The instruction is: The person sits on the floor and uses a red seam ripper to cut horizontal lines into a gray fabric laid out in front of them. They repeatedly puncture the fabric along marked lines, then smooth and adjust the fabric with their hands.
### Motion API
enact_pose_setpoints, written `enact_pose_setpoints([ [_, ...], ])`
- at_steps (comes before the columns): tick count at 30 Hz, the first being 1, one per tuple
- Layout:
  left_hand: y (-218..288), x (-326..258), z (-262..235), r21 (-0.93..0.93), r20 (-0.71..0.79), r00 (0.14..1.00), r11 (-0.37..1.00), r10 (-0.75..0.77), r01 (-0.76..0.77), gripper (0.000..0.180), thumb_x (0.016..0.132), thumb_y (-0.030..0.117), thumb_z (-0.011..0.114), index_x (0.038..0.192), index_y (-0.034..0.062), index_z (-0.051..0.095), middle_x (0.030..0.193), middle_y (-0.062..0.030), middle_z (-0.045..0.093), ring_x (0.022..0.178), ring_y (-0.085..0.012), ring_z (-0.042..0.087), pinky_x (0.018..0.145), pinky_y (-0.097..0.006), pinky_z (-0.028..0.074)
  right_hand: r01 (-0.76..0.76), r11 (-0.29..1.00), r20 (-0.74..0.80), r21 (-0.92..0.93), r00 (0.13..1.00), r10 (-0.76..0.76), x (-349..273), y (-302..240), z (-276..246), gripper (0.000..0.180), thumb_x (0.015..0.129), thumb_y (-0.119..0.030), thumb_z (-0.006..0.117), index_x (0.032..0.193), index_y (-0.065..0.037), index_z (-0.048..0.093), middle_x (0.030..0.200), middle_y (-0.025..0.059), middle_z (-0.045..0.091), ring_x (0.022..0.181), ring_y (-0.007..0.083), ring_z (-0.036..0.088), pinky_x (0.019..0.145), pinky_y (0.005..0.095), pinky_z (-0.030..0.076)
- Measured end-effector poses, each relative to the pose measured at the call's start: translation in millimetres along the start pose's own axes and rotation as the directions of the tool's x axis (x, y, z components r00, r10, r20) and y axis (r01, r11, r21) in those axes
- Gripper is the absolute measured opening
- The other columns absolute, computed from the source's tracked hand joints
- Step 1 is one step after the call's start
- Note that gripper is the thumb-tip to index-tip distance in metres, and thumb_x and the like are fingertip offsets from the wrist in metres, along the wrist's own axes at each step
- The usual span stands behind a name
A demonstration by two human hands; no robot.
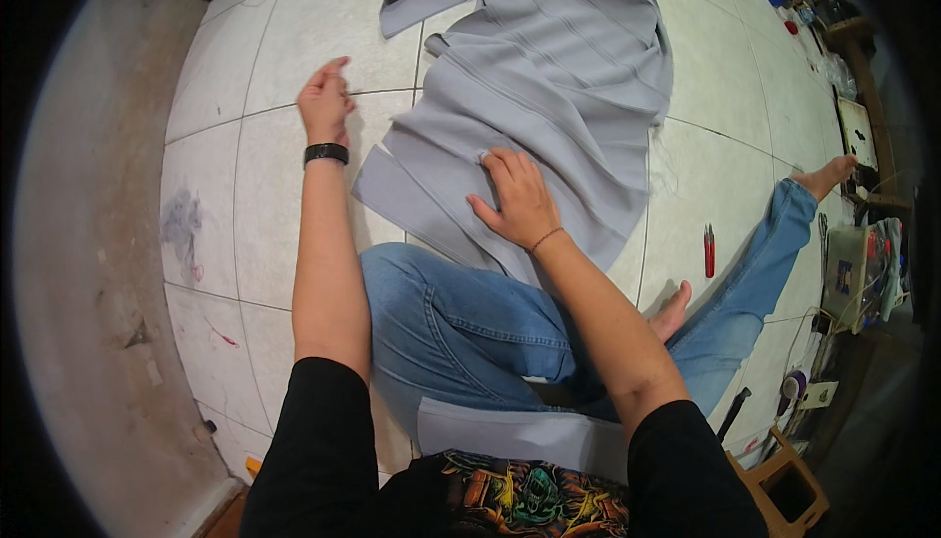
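A large piece of grey cloth point(559, 77), with long seams and loose folds, is spread over the tiled floor in front of me. My right hand point(518, 200) lies on its near part, thumb apart from the fingers and palm down. To the left of the cloth, my left hand point(326, 107) is raised over the bare tiles. Its fingers are curled in toward the thumb; whether something thin is between them cannot be made out. Another strip of grey cloth point(520, 435) lies across my lap.
Red-handled snips point(709, 251) lie on the tiles right of the cloth, near my bare feet. Lint point(181, 220) and red thread scraps point(223, 334) lie by the left wall. Along the right stand a plastic bin point(851, 278) and a small brown stool point(784, 484).
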State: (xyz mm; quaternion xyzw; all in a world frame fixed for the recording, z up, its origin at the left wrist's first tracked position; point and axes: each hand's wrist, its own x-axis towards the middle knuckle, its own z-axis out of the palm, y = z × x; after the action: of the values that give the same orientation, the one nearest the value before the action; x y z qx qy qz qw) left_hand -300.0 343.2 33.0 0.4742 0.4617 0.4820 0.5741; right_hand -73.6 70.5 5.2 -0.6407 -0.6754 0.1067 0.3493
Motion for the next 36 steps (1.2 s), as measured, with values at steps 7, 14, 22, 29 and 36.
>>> enact_pose_setpoints([
  [7,22.8,-3.7,-21.5,0.185,-0.406,0.889,0.971,0.214,-0.150,0.027,0.111,0.020,0.062,0.120,0.0030,0.080,0.072,0.0095,0.056,0.058,-0.0019,0.040,0.052,-0.022,0.033,-0.003,1.000,0.001,-0.007,1.000,0.003,-0.1,1.2,-1.4,0.058,0.087,-0.031,0.083,0.133,-0.002,0.061,0.139,0.0164,0.060,0.124,0.0366,0.058,0.106,0.0454,0.048],
  [14,38.3,-33.7,26.3,0.956,0.251,0.741,0.282,-0.623,-0.086,0.068,0.108,0.062,0.056,0.087,0.0039,0.084,0.059,-0.0014,0.064,0.059,-0.0121,0.056,0.056,-0.032,0.045,-0.043,0.999,0.055,0.003,0.998,0.043,-1.0,1.8,-2.6,0.057,0.088,-0.028,0.082,0.134,-0.002,0.061,0.142,0.0174,0.058,0.127,0.0370,0.056,0.107,0.0450,0.048],
  [22,-12.8,-27.5,46.8,0.599,0.106,0.978,0.796,-0.181,0.082,0.043,0.106,0.033,0.070,0.092,-0.0059,0.082,0.078,-0.0079,0.078,0.065,-0.0123,0.061,0.065,-0.030,0.051,0.078,0.995,0.072,0.056,0.994,-0.082,-28.1,6.6,-20.0,0.052,0.092,-0.021,0.077,0.136,0.000,0.060,0.149,0.0184,0.057,0.130,0.0392,0.057,0.112,0.0468,0.048],
  [29,-36.9,1.3,17.3,0.349,-0.146,0.979,0.919,-0.140,0.183,0.022,0.103,0.017,0.074,0.112,-0.0019,0.081,0.093,-0.0060,0.082,0.069,-0.0042,0.057,0.060,-0.021,0.044,0.062,0.996,0.075,0.070,0.995,-0.067,-31.4,9.8,-17.3,0.050,0.093,-0.020,0.074,0.136,0.000,0.061,0.150,0.0171,0.058,0.132,0.0375,0.058,0.113,0.0462,0.049],
  [36,-35.3,38.9,-42.4,-0.091,-0.556,0.830,0.996,-0.036,-0.019,0.018,0.106,0.013,0.070,0.111,-0.0020,0.078,0.093,-0.0095,0.080,0.069,-0.0064,0.060,0.060,-0.021,0.047,0.078,0.993,0.050,0.084,0.995,-0.083,-33.0,10.4,-18.3,0.050,0.093,-0.021,0.075,0.136,0.000,0.061,0.150,0.0170,0.058,0.135,0.0368,0.058,0.115,0.0449,0.049],
])
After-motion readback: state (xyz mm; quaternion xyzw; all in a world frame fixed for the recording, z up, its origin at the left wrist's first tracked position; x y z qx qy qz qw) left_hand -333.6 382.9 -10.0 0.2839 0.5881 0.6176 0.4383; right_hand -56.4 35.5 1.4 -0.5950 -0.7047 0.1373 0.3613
